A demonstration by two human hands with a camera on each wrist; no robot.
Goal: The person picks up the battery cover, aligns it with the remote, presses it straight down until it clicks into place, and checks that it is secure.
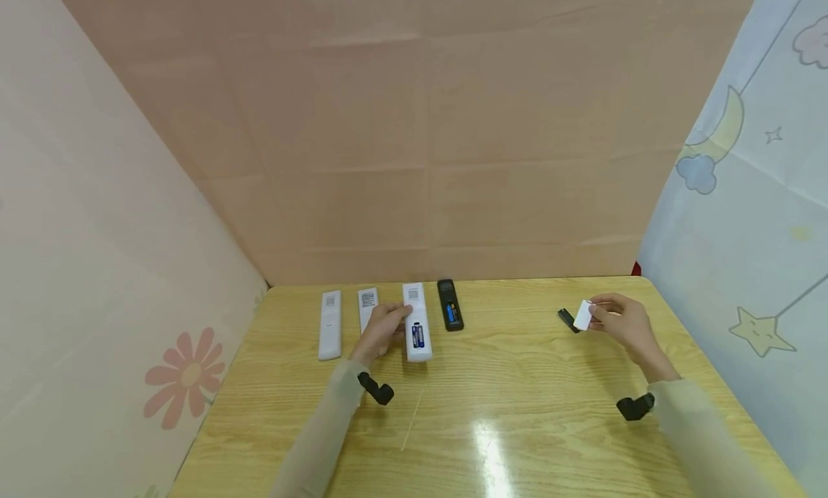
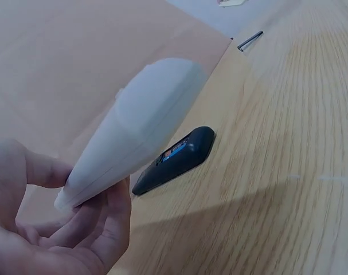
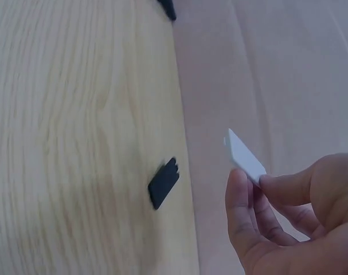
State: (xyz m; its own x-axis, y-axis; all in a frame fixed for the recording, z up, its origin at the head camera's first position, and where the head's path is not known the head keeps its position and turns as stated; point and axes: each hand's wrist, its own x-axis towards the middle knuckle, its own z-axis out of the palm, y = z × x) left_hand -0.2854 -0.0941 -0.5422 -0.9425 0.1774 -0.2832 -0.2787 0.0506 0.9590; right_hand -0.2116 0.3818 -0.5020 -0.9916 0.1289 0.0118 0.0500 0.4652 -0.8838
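My left hand (image 1: 382,325) grips a white remote control (image 1: 417,307) by its side, its back facing up and two blue batteries (image 1: 417,335) showing in the uncovered compartment. In the left wrist view the remote (image 2: 145,117) is raised off the table, tilted, between thumb and fingers. On the right, my right hand (image 1: 622,322) pinches a white battery cover (image 1: 583,315) between thumb and fingertips. A black battery cover (image 3: 163,183) lies on the table beside that hand. Just right of the held remote lies a black remote control (image 1: 450,305) with its batteries exposed.
Two more white remotes lie on the left of the wooden table (image 1: 504,383): one at the far left (image 1: 330,325), the other (image 1: 367,304) partly hidden behind my left hand. A brown paper sheet (image 1: 414,160) rises behind the table's back edge, with patterned cloths at both sides.
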